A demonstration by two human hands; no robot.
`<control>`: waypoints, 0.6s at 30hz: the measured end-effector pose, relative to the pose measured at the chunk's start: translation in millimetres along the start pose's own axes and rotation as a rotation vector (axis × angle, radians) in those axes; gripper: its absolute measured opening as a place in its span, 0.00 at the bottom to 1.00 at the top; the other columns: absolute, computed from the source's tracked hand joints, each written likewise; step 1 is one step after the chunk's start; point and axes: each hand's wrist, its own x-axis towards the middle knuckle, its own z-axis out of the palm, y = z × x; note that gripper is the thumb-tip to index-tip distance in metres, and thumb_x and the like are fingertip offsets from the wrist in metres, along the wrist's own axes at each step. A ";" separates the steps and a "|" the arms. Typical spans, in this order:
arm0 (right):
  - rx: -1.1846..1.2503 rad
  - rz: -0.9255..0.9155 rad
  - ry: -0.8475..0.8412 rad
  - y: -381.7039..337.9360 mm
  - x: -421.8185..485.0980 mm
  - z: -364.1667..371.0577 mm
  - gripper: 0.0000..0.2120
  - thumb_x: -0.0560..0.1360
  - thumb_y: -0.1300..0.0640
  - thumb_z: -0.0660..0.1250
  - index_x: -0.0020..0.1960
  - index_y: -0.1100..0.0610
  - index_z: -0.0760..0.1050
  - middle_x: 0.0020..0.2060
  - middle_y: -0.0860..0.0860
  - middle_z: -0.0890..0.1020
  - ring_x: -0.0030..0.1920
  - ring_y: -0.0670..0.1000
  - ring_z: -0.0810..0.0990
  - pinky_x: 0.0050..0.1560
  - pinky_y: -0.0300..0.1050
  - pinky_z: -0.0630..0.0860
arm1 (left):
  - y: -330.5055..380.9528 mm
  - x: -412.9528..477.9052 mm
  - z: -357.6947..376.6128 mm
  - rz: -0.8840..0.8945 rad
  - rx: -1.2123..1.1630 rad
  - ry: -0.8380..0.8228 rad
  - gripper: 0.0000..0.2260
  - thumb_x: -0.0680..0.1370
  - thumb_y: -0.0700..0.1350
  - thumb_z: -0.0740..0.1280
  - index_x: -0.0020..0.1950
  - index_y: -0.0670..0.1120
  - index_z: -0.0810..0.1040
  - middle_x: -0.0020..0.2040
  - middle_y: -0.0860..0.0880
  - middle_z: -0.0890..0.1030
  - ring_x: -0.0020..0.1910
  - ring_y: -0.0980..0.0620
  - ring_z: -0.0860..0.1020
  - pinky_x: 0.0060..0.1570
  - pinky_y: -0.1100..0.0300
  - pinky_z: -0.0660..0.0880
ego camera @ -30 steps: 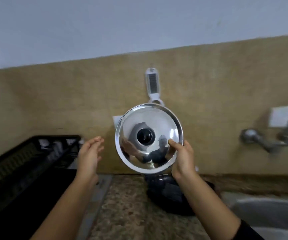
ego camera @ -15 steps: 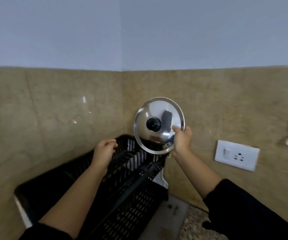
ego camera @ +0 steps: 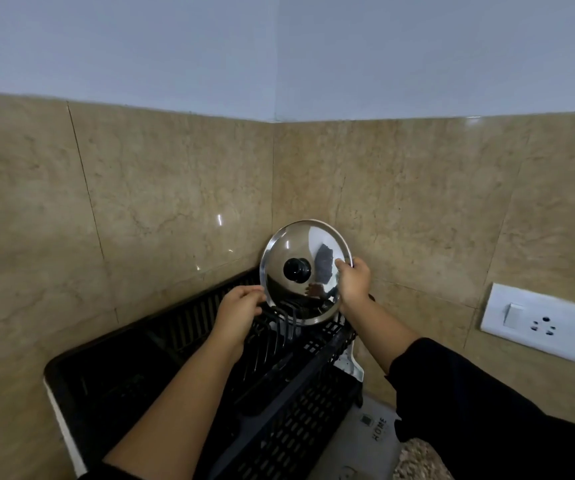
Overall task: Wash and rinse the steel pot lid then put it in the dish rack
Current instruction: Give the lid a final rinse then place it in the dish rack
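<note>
The round steel pot lid (ego camera: 289, 247) with a black knob stands nearly upright at the far end of the black plastic dish rack (ego camera: 279, 410), in the wall corner. Its lower edge sits among the rack's prongs. My right hand (ego camera: 353, 280) grips the lid's right rim, thumb on the front. My left hand (ego camera: 239, 311) is at the lid's lower left rim, fingers curled against its edge; whether it grips the lid is unclear.
Beige marble tiles form the corner behind the rack. A white switch and socket plate (ego camera: 538, 320) is on the right wall. A white drain tray (ego camera: 365, 434) pokes out under the rack, with speckled granite counter (ego camera: 421, 462) beside it.
The lid has come down from above the rack onto its far prongs. My left hand has moved right up to the lid's rim. My view has dipped toward the rack.
</note>
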 end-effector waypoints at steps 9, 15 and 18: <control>-0.019 0.150 -0.032 17.7 17.7 -4.3 0.02 0.78 0.65 0.60 0.49 0.62 0.70 0.37 0.55 0.73 0.32 0.52 0.70 0.29 0.42 0.67 | -2.7 4.7 3.7 0.019 0.020 -0.033 0.07 0.79 0.44 0.61 0.52 0.49 0.78 0.58 0.49 0.80 0.51 0.53 0.77 0.43 0.61 0.68; -0.111 0.175 -0.093 19.2 27.2 -7.6 0.06 0.77 0.64 0.59 0.54 0.60 0.70 0.37 0.55 0.73 0.32 0.49 0.69 0.29 0.42 0.66 | -4.8 4.4 7.0 0.020 0.047 -0.043 0.09 0.78 0.43 0.61 0.54 0.48 0.79 0.58 0.50 0.80 0.53 0.52 0.77 0.41 0.62 0.67; -0.253 0.154 -0.095 16.1 28.4 -7.8 0.07 0.74 0.62 0.61 0.39 0.56 0.65 0.34 0.52 0.70 0.31 0.51 0.69 0.29 0.44 0.64 | -6.2 3.6 6.8 0.022 0.046 -0.037 0.09 0.78 0.43 0.62 0.55 0.47 0.79 0.59 0.50 0.79 0.52 0.52 0.77 0.40 0.63 0.67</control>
